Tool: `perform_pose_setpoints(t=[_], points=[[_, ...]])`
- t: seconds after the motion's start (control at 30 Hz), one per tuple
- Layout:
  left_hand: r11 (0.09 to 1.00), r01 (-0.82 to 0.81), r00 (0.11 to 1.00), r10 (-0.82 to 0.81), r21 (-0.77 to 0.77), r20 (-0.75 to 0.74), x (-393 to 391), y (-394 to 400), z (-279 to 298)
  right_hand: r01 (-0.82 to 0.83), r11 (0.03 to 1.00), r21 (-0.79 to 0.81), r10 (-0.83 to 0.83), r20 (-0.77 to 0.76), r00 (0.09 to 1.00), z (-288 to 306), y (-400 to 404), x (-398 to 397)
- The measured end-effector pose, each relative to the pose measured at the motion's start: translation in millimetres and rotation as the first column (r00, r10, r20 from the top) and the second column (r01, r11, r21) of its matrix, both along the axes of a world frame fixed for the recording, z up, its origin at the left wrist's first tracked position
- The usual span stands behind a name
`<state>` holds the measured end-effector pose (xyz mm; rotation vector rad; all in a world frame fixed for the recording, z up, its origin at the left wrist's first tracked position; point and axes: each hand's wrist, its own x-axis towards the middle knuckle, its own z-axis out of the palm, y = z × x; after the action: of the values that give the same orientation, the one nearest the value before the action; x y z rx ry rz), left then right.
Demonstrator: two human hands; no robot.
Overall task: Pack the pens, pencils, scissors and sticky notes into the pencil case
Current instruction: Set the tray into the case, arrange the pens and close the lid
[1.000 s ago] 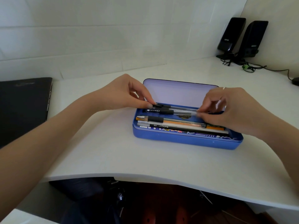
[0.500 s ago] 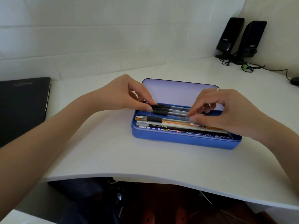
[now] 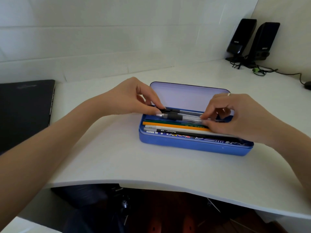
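The open pencil case (image 3: 193, 146) lies mid-worktop (image 3: 109, 157), pencils (image 3: 175, 127) along its near side and pens (image 3: 181, 116) behind them, the left hand (image 3: 127, 100) at its left end, the right hand (image 3: 239, 116) at its right, speakers (image 3: 252, 41) far behind right, a laptop (image 3: 23, 111) at left.

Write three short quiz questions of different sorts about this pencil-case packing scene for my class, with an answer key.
1. True or false: the lid of the pencil case is shut.
2. Multiple choice: what do the left hand and right hand hold between them? A) scissors B) clear pens C) sticky notes
3. Fill in: the two black speakers stand at the far ______ corner of the desk.

Key: 1 false, the lid stands open. 2 B, each hand pinches one end of the pens over the case. 3 right.
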<state>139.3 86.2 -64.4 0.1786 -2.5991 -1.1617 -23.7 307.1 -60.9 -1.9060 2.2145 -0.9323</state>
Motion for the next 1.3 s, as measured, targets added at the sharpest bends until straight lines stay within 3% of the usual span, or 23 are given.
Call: perform_pose_setpoints(t=[0.5, 0.73, 1.3], points=[[1.000, -0.001, 1.000, 0.001, -0.012, 0.020, 1.0, 0.6, 1.6, -0.110, 0.994, -0.013, 0.110, -0.016, 0.994, -12.4, -7.3, 1.1], [0.995, -0.019, 0.999, 0.017, 0.094, 0.028, 1.7, -5.6, 1.8, -0.119, 0.989, -0.091, 0.117, -0.030, 0.993, -7.2, -3.1, -2.2], [0.992, 0.027, 0.997, -0.035, 0.119, 0.062, 6.4, -7.7, 6.8, -0.086, 0.996, -0.007, 0.084, -0.099, 0.992, -6.9, -2.4, -1.5]])
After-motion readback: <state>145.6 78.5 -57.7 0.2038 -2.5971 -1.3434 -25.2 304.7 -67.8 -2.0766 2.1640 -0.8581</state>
